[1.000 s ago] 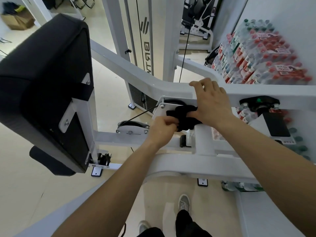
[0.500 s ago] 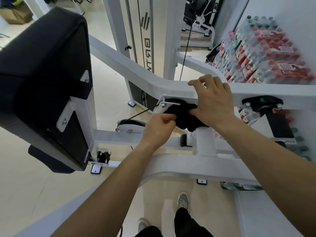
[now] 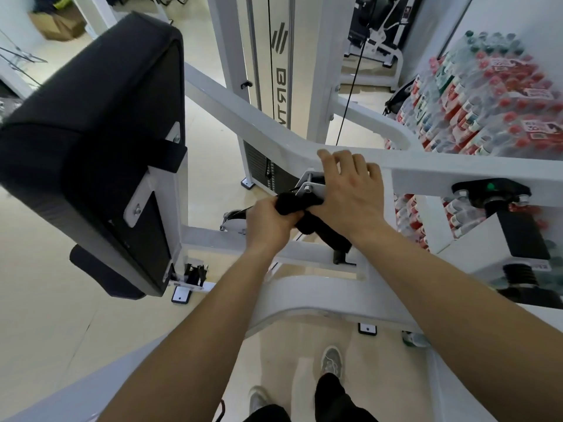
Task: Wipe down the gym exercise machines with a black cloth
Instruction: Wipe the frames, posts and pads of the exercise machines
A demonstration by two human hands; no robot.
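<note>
Observation: the left hand (image 3: 269, 222) is clenching a bunched black fabric cloth (image 3: 289, 202) against the white metal pulley bracket with bolts (image 3: 310, 185), just under the white painted steel frame beam (image 3: 457, 175) of the exercise machine. In my judgement the fist is keeping the cloth wadded so that it is reaching round the bolt heads and plate edges, where a flat cloth would be skating over.

The right hand (image 3: 353, 193) is lying over the beam with its fingers spread across the top edge, and its heel is sitting over the cloth. This placing is likely steadying the person leaning in and pinning the fabric. The thumb is hidden beneath, so I cannot tell whether this hand is pinching the cloth or only pressing on it.

Condition of the cloth: it is looking soft, thick and matt, is showing no visible marking, and is crumpling tightly at the left fist. A loose tail is hanging down below the right wrist, apart from the floor.

The large black padded upholstered backrest (image 3: 91, 117) is standing to the left, well apart from both hands. Shrink-wrapped packs of red-capped water bottles (image 3: 487, 102) are sitting stacked beyond the beam on the right.

Assessment: bracket wiping is proceeding; the pad is not being touched.
</note>
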